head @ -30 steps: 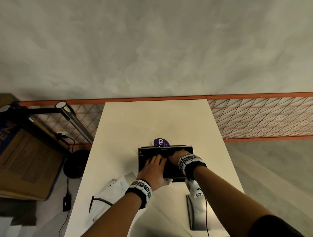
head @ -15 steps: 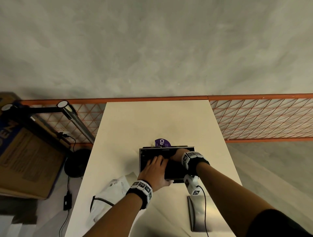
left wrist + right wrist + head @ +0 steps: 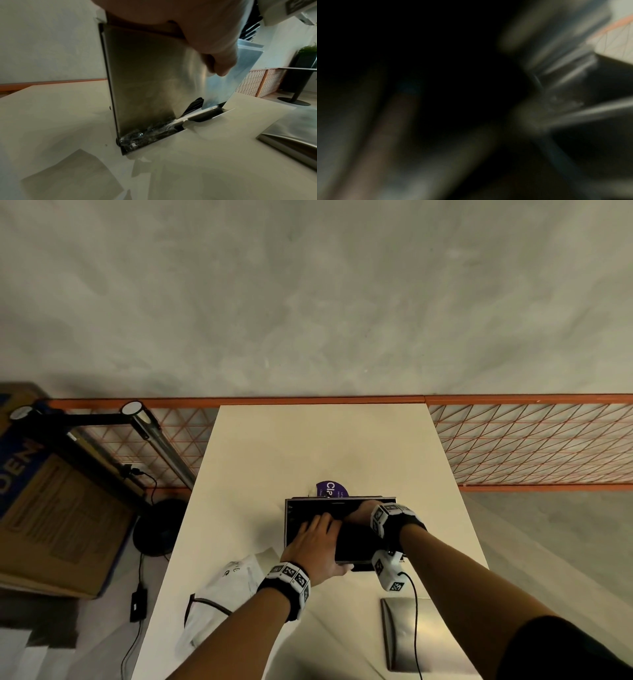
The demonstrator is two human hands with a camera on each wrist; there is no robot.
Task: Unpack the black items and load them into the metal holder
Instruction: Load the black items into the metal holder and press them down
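We see a cream worktop (image 3: 308, 446); on it a silver metal holder (image 3: 145, 81) with black items (image 3: 356, 542) inside, a purple white-lettered disc (image 3: 330, 489) behind the holder, orange triangle-patterned mesh (image 3: 531, 446) beyond the worktop.

A mottled grey plaster wall (image 3: 308, 296) fills the upper part of the head view. Along its foot runs an orange wire-mesh fence (image 3: 534, 443) with a solid orange top rail. The far edge of the cream rectangular tabletop (image 3: 318, 446) meets that rail. Left of the tabletop's left edge stand a brown cardboard box (image 3: 61, 518), a black tube lamp (image 3: 154, 436) and a round black base (image 3: 161, 529) on the grey floor (image 3: 555, 529).
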